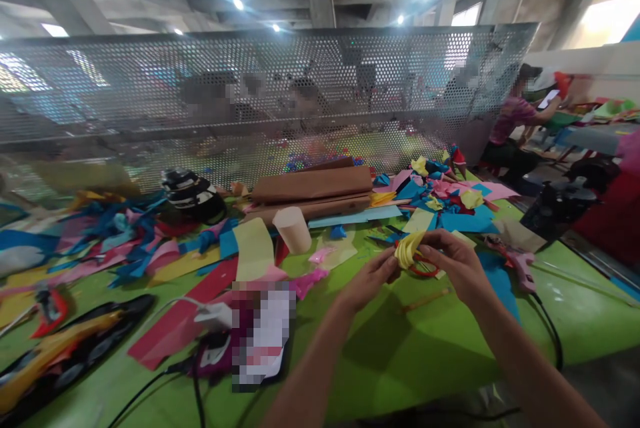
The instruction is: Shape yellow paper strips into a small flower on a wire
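Observation:
Between my two hands, above the green table, is a yellow coiled paper piece, its layers curled like a rose. My left hand grips its left side with fingers pinched together. On the other side, the fingers of my right hand are closed on its right edge. Scissors with red handles lie just behind and below the coil, partly hidden by it. A blue paper sheet and a pink glue gun with a black cord are to the right of my right hand.
Coloured paper scraps cover the table's back and left. A cardboard tube stands before brown folded paper. A phone, a purple power strip and a black tray lie left. A perforated metal screen rises behind; a person sits right.

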### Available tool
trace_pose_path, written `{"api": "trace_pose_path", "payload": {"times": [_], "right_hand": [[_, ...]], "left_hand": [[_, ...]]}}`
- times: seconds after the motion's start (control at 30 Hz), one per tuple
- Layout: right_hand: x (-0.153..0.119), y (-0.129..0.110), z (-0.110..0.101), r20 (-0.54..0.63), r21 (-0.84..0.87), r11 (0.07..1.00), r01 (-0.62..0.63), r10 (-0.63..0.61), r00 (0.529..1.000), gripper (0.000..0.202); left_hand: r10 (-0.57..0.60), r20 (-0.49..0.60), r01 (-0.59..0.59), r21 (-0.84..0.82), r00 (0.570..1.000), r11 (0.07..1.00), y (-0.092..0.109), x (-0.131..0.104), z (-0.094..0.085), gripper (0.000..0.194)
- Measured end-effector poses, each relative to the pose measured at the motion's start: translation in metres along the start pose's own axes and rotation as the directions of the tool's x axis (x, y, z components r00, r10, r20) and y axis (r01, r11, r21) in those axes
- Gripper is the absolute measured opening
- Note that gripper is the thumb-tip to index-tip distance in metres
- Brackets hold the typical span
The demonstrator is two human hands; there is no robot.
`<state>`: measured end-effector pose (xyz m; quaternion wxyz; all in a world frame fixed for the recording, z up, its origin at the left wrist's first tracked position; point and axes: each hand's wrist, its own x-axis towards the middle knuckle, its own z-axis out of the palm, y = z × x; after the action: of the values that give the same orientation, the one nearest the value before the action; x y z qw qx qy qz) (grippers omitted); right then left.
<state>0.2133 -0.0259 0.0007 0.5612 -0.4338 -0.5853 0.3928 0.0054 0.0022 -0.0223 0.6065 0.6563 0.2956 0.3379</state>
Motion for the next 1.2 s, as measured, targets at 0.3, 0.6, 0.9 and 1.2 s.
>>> {"api": "trace_pose_path", "payload": {"times": [0.3, 0.6, 0.9, 1.2], "right_hand": [[0.006, -0.005, 0.011, 0.018, -0.158, 0.98, 0.124, -0.122, 0.992, 0.026], [0.009, 0.002, 0.01, 0.011, -0.187, 0.982, 0.023, -0.021, 1.0, 0.03], [0.016, 0.0, 0.01, 0.048, -0.152, 0.987, -0.05, 0.058, 0.997, 0.031], [0.009, -0.008, -0.007, 0.168, -0.14, 0.985, 0.102, -0.078, 0.983, 0.024]], "left_hand": [[0.006, 0.017, -0.007, 0.013, 1.0, 1.0, -0.003, 0.001, -0.002, 0.064], [0.012, -0.049, -0.011, 0.032, 0.999, 0.999, -0.001, 0.001, -0.001, 0.064], [0.073, -0.049, -0.067, 0.103, 0.996, 0.992, -0.014, 0.006, -0.002, 0.049], [0.444, -0.038, -0.285, 0.716, 0.895, 0.637, 0.001, 0.002, -0.004, 0.024]]}}
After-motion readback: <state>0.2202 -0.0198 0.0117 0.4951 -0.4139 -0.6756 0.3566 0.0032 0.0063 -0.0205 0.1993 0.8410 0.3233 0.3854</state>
